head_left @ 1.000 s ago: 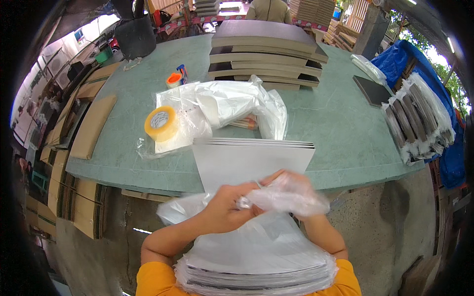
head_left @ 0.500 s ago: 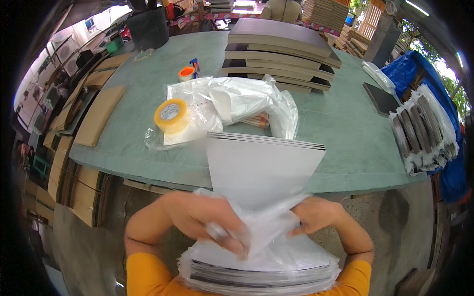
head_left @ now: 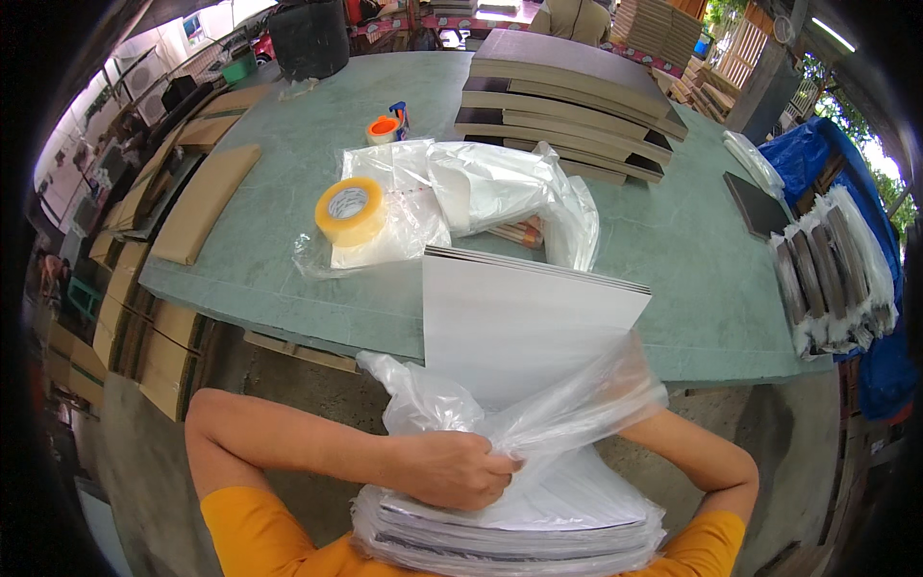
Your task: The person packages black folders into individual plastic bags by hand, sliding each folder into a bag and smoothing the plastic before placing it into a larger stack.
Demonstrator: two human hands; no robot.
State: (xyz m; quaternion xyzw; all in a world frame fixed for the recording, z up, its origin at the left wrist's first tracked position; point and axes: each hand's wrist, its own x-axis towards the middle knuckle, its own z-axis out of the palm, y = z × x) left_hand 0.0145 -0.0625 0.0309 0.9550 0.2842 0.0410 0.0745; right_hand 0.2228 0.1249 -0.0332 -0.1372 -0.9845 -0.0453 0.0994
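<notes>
A thin stack of pale grey boards [head_left: 529, 317] stands tilted over the table's near edge, its lower part inside a clear plastic bag [head_left: 433, 394]. My left hand [head_left: 457, 469] is closed, pinching the gathered plastic in front of the boards. Behind a raised flap of the same plastic, at the boards' right edge, my right hand [head_left: 630, 380] shows only as a blur, its fingers hidden. Below both hands, close to my body, lies a plastic-wrapped stack of boards [head_left: 519, 540].
On the green table [head_left: 288, 288] are a tape roll [head_left: 348, 210], an orange-cored tape roll [head_left: 383, 129], folded plastic bags [head_left: 500, 188] and a tall board stack [head_left: 567, 106]. Wrapped bundles [head_left: 832, 274] stand at the right edge; flat cardboard [head_left: 207, 204] lies left. A person [head_left: 574, 21] is beyond.
My left hand has moved from above the bag to a pinch on its plastic lower down. My right hand has gone up behind the plastic, lifting a flap along the boards' right side.
</notes>
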